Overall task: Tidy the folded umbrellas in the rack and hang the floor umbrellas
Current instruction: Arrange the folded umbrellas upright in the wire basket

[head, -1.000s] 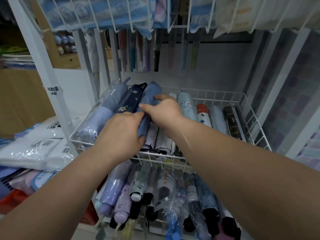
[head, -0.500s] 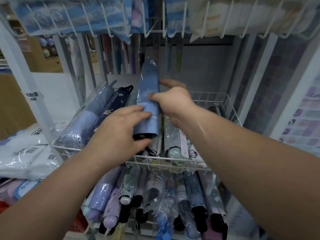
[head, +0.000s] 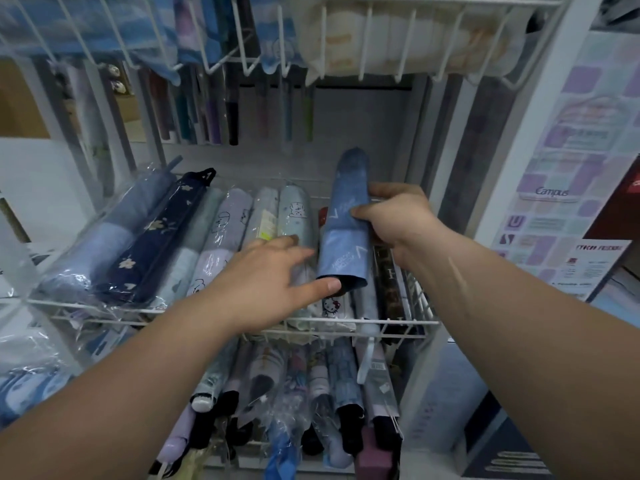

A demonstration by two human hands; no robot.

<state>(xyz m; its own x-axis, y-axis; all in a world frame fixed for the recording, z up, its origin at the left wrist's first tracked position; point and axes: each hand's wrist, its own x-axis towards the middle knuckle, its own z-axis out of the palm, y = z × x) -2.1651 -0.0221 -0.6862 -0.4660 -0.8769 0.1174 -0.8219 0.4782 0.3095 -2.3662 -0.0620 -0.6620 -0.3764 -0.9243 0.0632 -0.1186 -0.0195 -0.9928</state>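
Right hand (head: 394,220) clamped on blue umbrella (head: 346,223), tilted above the basket's (head: 221,311) right end; left hand (head: 270,278) spread, thumb touching its base. Lower it carelessly and you may displace neighbours.

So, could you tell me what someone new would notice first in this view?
The blue umbrella, gripped by the right hand and tilted up above the right side of the wire basket, stands out first. The left hand reaches in beside it, thumb at its lower end. A row of wrapped umbrellas fills the basket to the left.
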